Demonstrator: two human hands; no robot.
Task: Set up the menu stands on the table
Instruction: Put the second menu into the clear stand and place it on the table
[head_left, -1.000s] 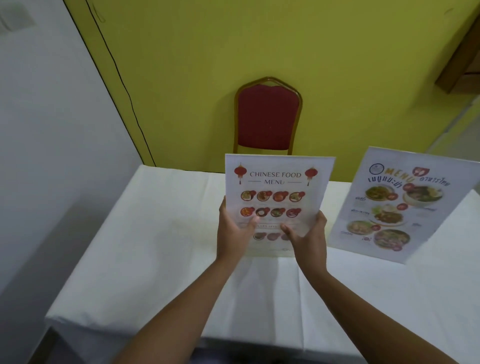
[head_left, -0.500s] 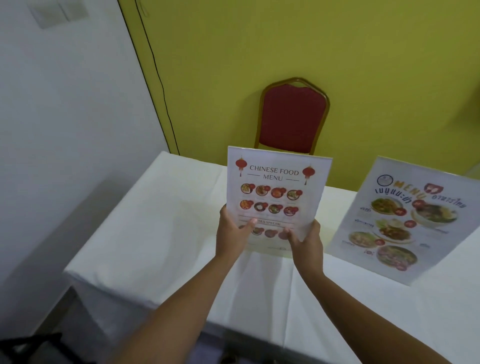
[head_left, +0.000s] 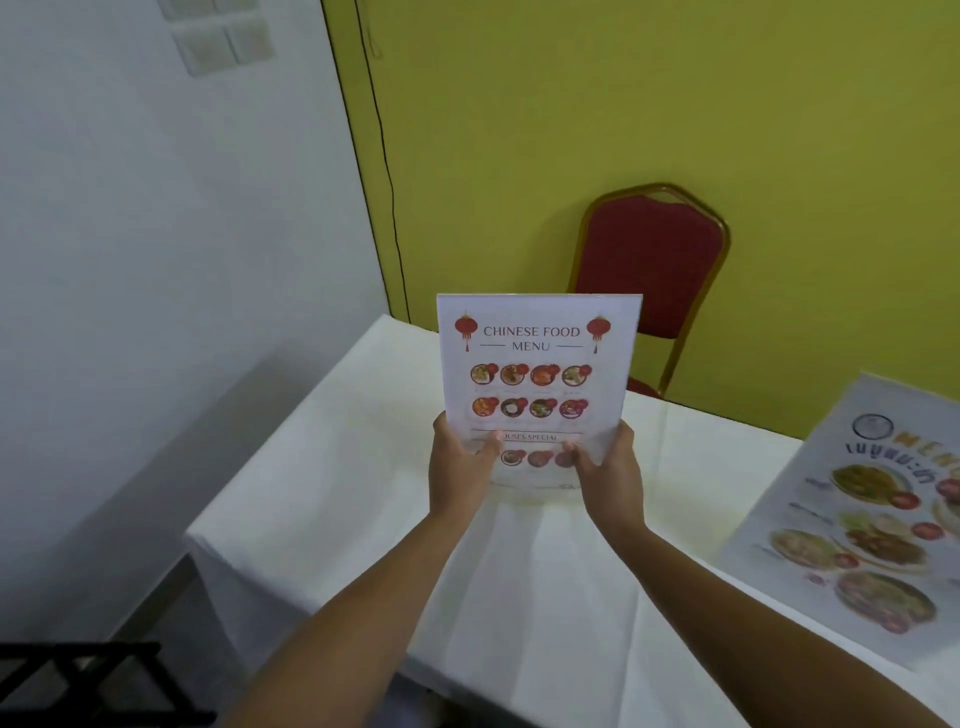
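Observation:
A clear stand with a "Chinese Food Menu" sheet (head_left: 537, 374) is upright over the left part of the white-clothed table (head_left: 332, 467). My left hand (head_left: 460, 470) grips its lower left edge and my right hand (head_left: 608, 473) grips its lower right edge, thumbs on the front. Its base is hidden behind my hands, so I cannot tell if it touches the cloth. A second stand with a Thai food menu (head_left: 878, 519) stands tilted at the right, cut off by the frame edge.
A red chair with a gold frame (head_left: 649, 270) stands behind the table against the yellow wall. A white wall runs along the left, close to the table's left edge. A dark rack (head_left: 78, 680) sits low at the bottom left.
The view has swung left and both hands carried the Chinese menu stand leftward toward the table's left end. The Thai menu stand now sits farther right in view.

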